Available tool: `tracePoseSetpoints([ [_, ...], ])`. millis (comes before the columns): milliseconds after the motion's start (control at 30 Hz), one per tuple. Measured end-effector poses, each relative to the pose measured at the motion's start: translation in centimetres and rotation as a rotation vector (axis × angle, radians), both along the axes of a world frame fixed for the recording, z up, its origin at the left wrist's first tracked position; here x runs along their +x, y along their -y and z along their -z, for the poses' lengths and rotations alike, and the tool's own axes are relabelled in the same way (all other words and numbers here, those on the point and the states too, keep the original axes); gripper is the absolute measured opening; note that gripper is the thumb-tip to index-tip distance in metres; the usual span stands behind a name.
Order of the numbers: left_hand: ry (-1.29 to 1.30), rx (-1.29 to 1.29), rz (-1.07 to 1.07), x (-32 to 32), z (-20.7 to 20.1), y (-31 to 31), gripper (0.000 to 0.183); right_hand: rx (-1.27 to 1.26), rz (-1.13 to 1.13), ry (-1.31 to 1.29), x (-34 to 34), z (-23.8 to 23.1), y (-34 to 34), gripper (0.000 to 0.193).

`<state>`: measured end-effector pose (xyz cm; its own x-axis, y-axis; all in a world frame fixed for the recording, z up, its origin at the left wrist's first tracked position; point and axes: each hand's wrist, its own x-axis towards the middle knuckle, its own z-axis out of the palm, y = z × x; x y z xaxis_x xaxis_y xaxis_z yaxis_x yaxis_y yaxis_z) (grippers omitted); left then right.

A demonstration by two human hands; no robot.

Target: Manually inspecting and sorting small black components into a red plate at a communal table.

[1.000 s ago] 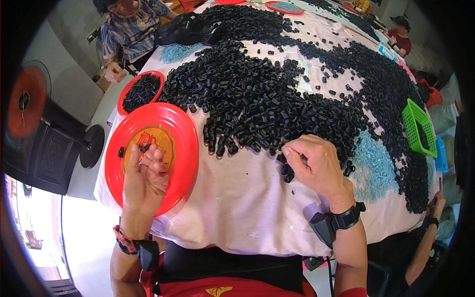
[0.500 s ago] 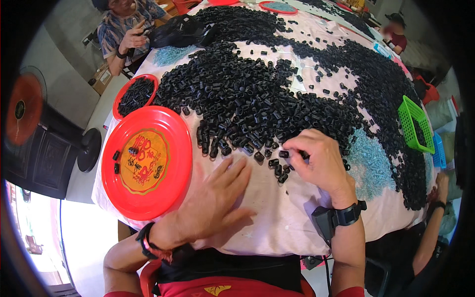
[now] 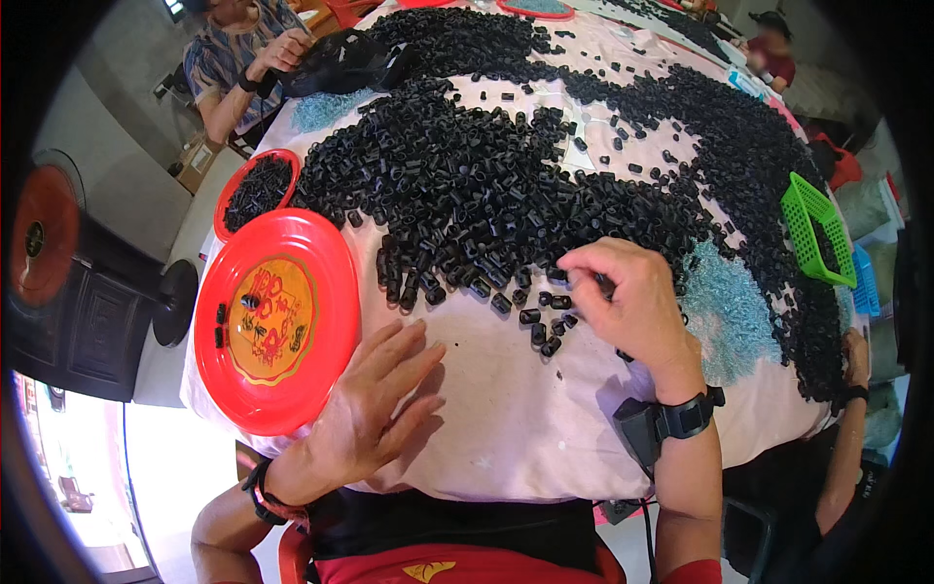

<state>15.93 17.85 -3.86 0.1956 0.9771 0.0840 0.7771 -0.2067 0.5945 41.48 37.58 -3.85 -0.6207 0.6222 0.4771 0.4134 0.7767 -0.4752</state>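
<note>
My left hand (image 3: pixel 384 394) hovers low over the cloth right of a red plate (image 3: pixel 336 389). Its fingers are spread and it holds nothing. My right hand (image 3: pixel 623 302) is curled at the near edge of a large heap of short black plastic tube pieces (image 3: pixel 457 185). Its thumb and forefinger come near one black piece (image 3: pixel 556 275); what lies inside the curled fingers is hidden. Beside that hand a few loose black pieces (image 3: pixel 538 334) lie on the cloth. The red plate, with a yellow printed middle, carries several black pieces (image 3: pixel 221 336) on its left side.
A red bowl of thin black parts (image 3: pixel 261 195) stands behind the plate. Small pale blue clear pieces (image 3: pixel 725 311) are piled right of my right hand. A green basket (image 3: pixel 812 234) sits at the right edge. People sit far left, far right and near right; a fan (image 3: pixel 44 234) stands left.
My left hand has moved left toward the plate. My right hand has shifted slightly up and away, uncovering a couple of black pieces. The view has shifted slightly.
</note>
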Motion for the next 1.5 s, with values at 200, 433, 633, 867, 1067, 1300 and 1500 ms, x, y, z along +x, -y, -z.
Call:
tracePoseSetpoints([
  [200,0.058,0.162,0.103,3.7,0.1,-5.6,0.055,-0.183,0.044,0.224,1.0,-1.1,0.3,0.014],
  [433,-0.100,0.156,0.181,4.4,1.5,-5.9,0.055,-0.140,0.243,0.247,3.8,-3.4,0.7,0.015],
  [633,0.131,0.195,0.070,3.8,1.2,-5.2,0.044,-0.170,0.444,0.458,7.2,-4.6,1.9,0.015],
  [867,0.172,0.248,0.014,3.4,1.6,-6.1,0.034,-0.175,0.272,0.438,6.3,-2.5,2.0,0.014],
  [1067,0.172,0.215,-0.051,3.8,1.3,-6.3,0.028,-0.054,0.278,0.431,4.1,-2.4,1.6,0.015],
  [1300,0.109,0.177,-0.135,3.4,1.7,-6.5,0.022,0.057,0.305,0.624,1.9,-2.4,1.6,0.017],
  [1500,0.128,0.181,-0.133,3.8,1.4,-6.6,0.027,-0.138,0.104,0.326,2.9,-2.3,1.1,0.014],
])
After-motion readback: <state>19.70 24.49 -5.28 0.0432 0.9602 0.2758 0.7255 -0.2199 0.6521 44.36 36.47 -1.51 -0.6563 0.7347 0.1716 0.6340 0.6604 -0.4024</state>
